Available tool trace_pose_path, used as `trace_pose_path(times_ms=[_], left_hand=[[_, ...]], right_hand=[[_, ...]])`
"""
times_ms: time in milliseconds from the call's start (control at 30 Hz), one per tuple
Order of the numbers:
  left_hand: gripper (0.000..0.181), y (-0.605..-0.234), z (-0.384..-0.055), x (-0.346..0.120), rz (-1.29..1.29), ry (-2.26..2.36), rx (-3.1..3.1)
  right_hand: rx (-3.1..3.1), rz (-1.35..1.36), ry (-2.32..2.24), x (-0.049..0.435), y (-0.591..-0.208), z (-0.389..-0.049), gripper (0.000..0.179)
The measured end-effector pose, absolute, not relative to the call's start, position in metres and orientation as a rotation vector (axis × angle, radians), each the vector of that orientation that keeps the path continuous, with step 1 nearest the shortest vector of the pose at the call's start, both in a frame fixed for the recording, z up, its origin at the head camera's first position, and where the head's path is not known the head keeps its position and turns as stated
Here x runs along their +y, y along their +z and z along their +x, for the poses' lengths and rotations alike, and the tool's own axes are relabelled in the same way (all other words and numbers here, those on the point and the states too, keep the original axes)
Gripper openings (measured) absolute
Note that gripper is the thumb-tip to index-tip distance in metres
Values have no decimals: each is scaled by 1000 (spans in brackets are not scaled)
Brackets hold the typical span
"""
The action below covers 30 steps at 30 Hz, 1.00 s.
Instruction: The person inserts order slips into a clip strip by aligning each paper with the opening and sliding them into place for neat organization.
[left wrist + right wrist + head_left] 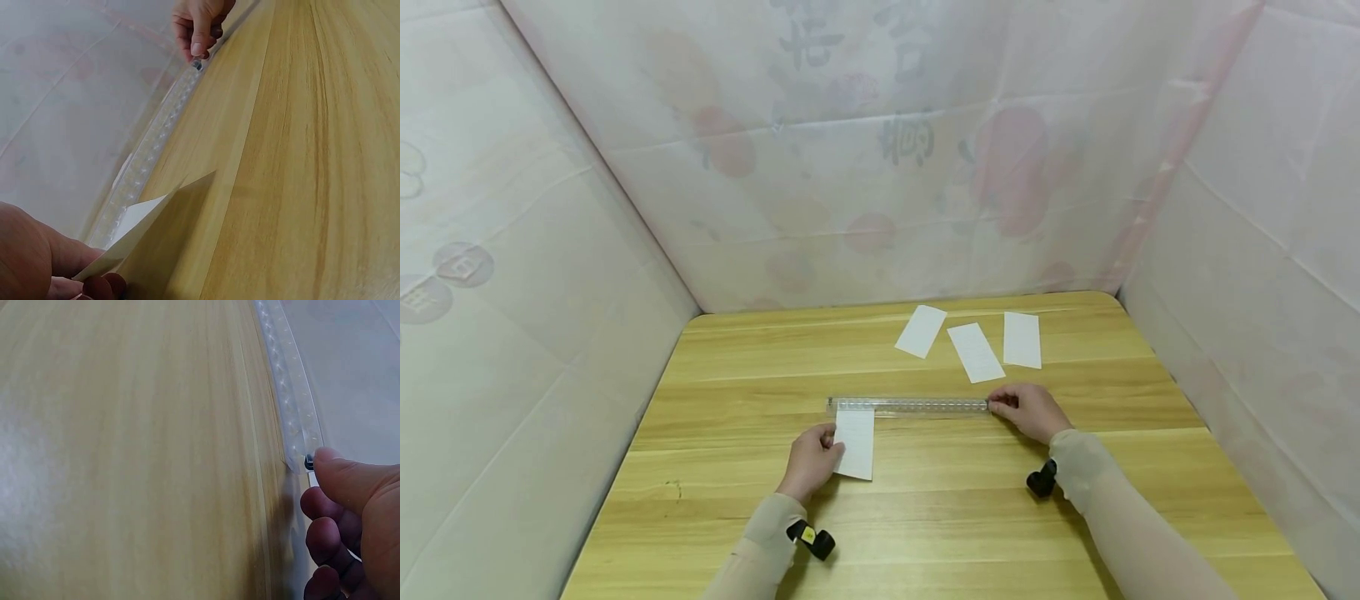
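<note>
My left hand (811, 460) pinches a white paper card (854, 446) by its left edge. In the left wrist view the card (147, 231) is tilted up, with one side raised over the table. Its far edge meets a long clear plastic ruler (925, 406), which has a wavy patterned band along its length. At the ruler's right end, my right hand (1028, 410) pinches the tip between thumb and forefinger. A small black piece (309, 462) shows there beside the thumb, and the other fingers (324, 540) are curled underneath.
Three more white cards lie farther back on the wooden table (737, 358): a left one (921, 332), a middle one (976, 352) and a right one (1022, 340). Printed cloth walls (850, 167) stand around the table's back and sides.
</note>
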<state>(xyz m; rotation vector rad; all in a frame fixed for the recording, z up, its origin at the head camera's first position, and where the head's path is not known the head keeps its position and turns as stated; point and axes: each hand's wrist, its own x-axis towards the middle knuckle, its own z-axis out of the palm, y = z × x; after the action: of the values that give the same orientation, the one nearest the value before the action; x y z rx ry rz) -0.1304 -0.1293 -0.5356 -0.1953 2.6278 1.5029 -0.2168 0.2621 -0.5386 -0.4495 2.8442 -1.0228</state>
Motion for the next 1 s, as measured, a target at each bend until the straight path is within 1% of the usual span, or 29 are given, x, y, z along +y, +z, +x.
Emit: trace_pose_path(times_ms=[500, 833, 1000], left_hand=[[39, -534, -131, -123, -181, 1533, 2609], [39, -534, -132, -118, -181, 1525, 2598], [40, -532, -131, -117, -173, 1522, 2585]], right_hand=[[2850, -461, -1012, 262, -538, -216, 14], [2851, -489, -1009, 259, -538, -216, 19], [2848, -484, -1011, 260, -540, -218, 16]])
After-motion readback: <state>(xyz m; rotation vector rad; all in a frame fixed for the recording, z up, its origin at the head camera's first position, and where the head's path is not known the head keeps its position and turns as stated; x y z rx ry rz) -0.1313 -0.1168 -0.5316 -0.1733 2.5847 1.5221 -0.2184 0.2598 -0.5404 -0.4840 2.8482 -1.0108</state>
